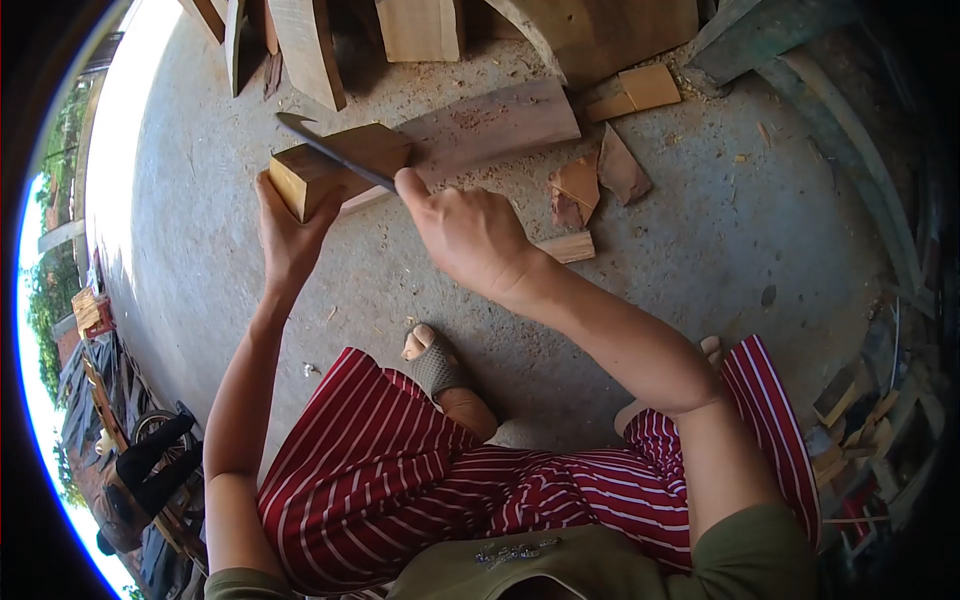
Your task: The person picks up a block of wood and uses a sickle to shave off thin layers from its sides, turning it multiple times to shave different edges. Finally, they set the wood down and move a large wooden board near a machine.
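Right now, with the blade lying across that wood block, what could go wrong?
1. The left hand grips the wood block close under the blade; a slip could cut its thumb or fingers.
2. Only that hand seems to steady the block, so it may twist or kick out if the right hand drives the blade in.
3. The foot, toes exposed, sits just below; a dropped block or blade could hit it.

The block [335, 168] was pale bare wood, smooth on its cut faces; the blade [325, 150] was dark matt metal; the floor [700, 240] was rough grey concrete
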A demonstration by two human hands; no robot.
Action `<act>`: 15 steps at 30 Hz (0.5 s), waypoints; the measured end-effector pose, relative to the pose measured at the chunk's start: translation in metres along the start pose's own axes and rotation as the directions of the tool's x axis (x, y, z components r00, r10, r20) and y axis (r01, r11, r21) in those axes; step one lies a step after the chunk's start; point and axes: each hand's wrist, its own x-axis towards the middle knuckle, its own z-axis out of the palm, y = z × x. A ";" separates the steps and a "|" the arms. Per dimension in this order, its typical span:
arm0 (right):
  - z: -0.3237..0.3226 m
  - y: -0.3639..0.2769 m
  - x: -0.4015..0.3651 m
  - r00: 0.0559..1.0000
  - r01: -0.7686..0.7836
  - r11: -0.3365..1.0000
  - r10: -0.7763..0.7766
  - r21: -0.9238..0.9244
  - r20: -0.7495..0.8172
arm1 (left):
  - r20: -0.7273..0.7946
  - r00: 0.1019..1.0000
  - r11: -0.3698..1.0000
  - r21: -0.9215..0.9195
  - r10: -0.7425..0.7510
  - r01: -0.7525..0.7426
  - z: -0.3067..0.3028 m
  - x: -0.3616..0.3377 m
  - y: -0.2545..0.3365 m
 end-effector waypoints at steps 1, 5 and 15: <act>-0.006 -0.010 -0.001 0.996 0.082 0.996 -0.081 0.031 -0.026 | -0.014 1.000 1.000 -0.011 -0.001 0.001 0.001 -0.002 -0.006; -0.005 -0.006 0.005 0.991 0.122 0.991 -0.119 0.059 -0.059 | -0.063 0.998 0.993 0.113 0.026 -0.019 -0.005 -0.004 -0.016; 0.017 0.028 0.020 0.999 -0.039 0.999 0.040 -0.027 0.027 | -0.029 0.999 0.998 0.055 -0.032 0.034 -0.004 -0.012 -0.010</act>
